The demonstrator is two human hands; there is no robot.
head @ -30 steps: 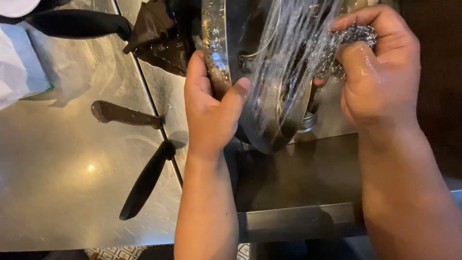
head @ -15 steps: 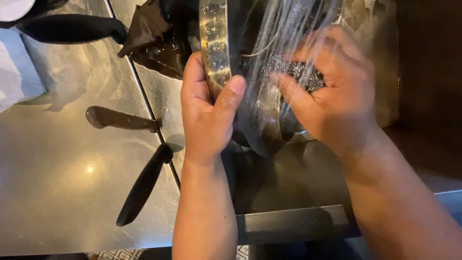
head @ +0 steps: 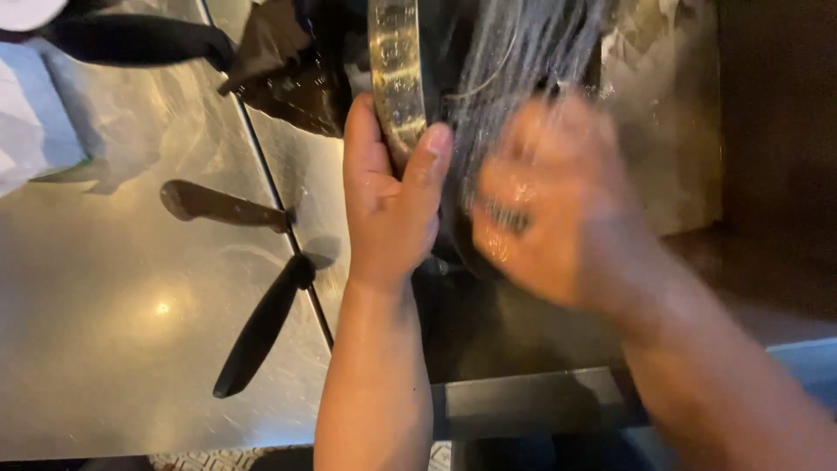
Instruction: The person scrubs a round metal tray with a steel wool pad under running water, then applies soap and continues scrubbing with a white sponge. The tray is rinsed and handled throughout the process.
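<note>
The left hand point(head: 388, 205) clamps the rim of a round metal pan point(head: 397, 78), thumb on one side and fingers on the other, holding it on edge over the dark sink point(head: 523, 331). The right hand point(head: 558, 209) is a blur against the pan's inner face; it appears curled around something small and greyish, probably a scouring pad, though the smear hides how tightly the fingers close. This looks like the scrubbing step, well under way, with streaks showing across the pan's inside. The next stroke calls for a firm left grip so the pan does not twist, and pressure kept flat on the metal. To the left lies a wet steel counter point(head: 105, 349), shiny under a lamp glare, with a brown-handled knife point(head: 218, 205) and a black-handled one point(head: 261, 327) poking over the sink's edge. A dark crumpled bag point(head: 288, 70) sits at the top.
</note>
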